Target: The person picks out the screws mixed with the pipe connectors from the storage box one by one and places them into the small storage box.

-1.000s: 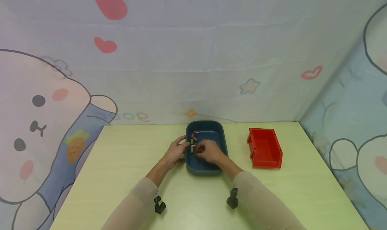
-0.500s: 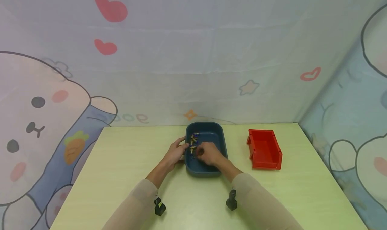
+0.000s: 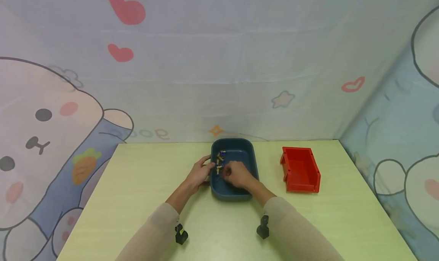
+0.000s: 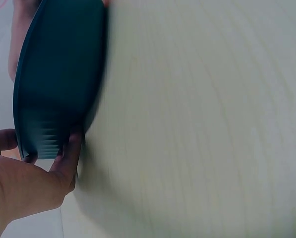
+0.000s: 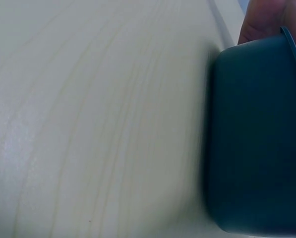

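Observation:
My left hand (image 3: 199,173) grips the left side of a dark blue rectangular bin (image 3: 234,195), thumb over its rim and fingers along the outer wall. In the left wrist view, the fingers of the left hand (image 4: 33,186) reach the bin's ribbed outside (image 4: 46,136). Several small gold-and-blue pieces (image 3: 218,168) lie in a strip along the bin's left inner wall. My right hand (image 3: 238,174) reaches over the bin's right side, its fingers bent close beside those pieces. I cannot tell whether a piece is between its fingertips.
A red open-front storage bin (image 3: 300,169) stands on the pale wooden table (image 3: 147,177), right of the blue bin. Behind the table hangs a printed cloth (image 3: 192,82). Black devices (image 3: 263,227) are strapped at both forearms.
The right hand's fingers have shifted slightly right, away from the small pieces, showing more of them. The left hand keeps its hold on the bin.

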Available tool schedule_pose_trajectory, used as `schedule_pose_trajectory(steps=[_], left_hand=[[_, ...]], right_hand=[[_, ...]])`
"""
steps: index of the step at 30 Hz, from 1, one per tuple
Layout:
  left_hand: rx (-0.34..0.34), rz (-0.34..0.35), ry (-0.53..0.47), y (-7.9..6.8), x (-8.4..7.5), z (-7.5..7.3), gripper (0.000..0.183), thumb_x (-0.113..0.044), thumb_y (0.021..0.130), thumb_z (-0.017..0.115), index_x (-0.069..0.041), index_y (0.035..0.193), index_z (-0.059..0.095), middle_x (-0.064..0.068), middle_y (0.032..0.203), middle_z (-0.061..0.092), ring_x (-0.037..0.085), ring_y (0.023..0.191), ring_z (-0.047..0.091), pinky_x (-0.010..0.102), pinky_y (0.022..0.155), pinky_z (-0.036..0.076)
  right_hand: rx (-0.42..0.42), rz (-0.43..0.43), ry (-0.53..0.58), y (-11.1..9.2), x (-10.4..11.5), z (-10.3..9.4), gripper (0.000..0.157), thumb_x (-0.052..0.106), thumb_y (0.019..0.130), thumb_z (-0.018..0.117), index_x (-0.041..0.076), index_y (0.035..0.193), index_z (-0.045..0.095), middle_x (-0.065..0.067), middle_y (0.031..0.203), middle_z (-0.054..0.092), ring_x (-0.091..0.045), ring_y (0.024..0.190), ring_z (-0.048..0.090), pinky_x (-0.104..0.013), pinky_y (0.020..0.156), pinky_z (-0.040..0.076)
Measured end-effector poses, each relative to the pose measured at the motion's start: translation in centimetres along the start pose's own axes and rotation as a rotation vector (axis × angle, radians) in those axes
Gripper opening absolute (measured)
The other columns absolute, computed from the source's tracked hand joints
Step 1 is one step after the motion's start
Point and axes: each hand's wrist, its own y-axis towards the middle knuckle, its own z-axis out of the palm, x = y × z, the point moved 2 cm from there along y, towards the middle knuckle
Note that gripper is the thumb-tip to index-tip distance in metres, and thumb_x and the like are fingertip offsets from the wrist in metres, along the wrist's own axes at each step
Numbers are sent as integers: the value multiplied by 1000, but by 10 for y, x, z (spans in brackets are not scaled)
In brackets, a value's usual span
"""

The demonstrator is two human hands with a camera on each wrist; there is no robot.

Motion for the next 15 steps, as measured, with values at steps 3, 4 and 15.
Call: schedule_pose_trajectory(steps=[3,4,15], left_hand=[[8,1,-5,1,1,-1,54,-24,111,53,-13,163,41,26,143,59,41,129,63,55,95,58],[10,3,-8,1,1,-1,55,-24,111,53,-13,163,41,26,143,59,42,129,62,56,95,58],[24,-6,-27,0,-1,-2,56,-23,110,54,-13,164,40,28,144,58,43,129,62,53,90,59]], right_hand=[[-12,18,34,1,-1,-1,5,3,84,80,5,87,77,-2,86,68,-14,80,63,-32,77,56],[-18,21,45,0,0,-2,5,3,85,80,4,87,77,-2,86,68,-14,79,63,-31,77,56],[-76,39,123,0,-1,-4,7,2,84,79,5,88,74,-3,85,68,-13,77,63,-31,73,54]])
